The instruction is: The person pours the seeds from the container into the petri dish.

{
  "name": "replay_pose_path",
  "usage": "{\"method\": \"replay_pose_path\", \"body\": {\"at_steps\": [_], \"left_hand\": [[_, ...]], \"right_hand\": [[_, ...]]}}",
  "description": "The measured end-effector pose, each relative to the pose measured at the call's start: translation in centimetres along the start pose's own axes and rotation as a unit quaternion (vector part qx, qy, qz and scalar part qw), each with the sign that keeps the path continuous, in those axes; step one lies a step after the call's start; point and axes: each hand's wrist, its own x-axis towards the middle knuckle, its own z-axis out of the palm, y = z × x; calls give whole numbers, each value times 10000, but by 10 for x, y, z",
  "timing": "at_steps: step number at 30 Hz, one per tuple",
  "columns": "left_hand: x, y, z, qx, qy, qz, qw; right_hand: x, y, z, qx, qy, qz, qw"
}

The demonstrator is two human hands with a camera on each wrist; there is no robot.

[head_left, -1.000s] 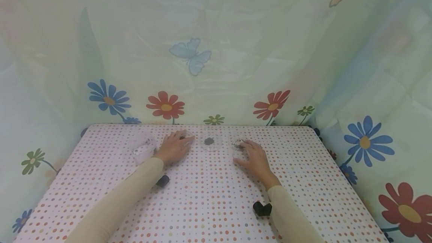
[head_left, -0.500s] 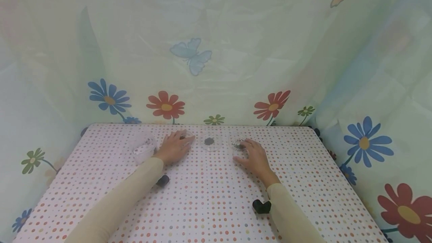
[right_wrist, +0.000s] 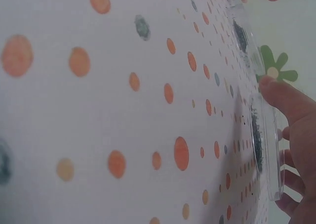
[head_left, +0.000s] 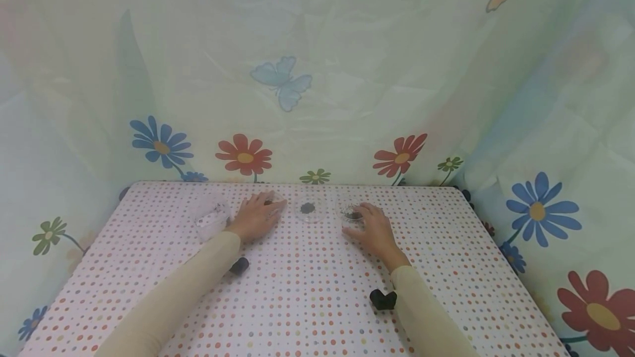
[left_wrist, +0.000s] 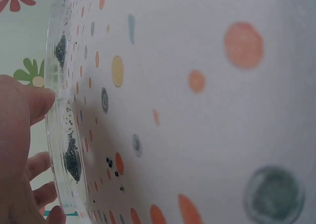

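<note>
My left hand (head_left: 255,216) grips a clear petri dish (left_wrist: 74,190) near the table's far edge, thumb at one side of the rim and fingers round the other. A small heap of black grains (left_wrist: 72,157) lies inside it. Further right, my right hand (head_left: 375,234) holds a similar petri dish (right_wrist: 273,177) between thumb and fingers. Black grains (right_wrist: 256,135) lie in this one too, with some scattered toward its far side in the head view. Between the hands stands a third dish (head_left: 318,215) with a dark round heap (head_left: 307,207), untouched.
Left of my left hand lie clear dish-like pieces (head_left: 205,230) with dark specks. A few loose black grains (left_wrist: 109,162) sit on the dotted table (head_left: 307,302). A flowered curtain (head_left: 342,87) rises behind the table. Black devices (head_left: 383,300) show at both wrists.
The right hand and forearm have shifted slightly away from the body, and the dark grains under the fingers show a little more. My left hand and the middle dish stay put.
</note>
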Motion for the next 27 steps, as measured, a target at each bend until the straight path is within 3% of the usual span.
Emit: {"method": "replay_pose_path", "body": {"at_steps": [8,27], "left_hand": [[0,0,1,12,-53,-103,9999],[1,1,0,26,-58,-27,10000]], "right_hand": [[5,0,0,-112,51,-25,9999],[13,1,1,-15,-127,84,9999]]}}
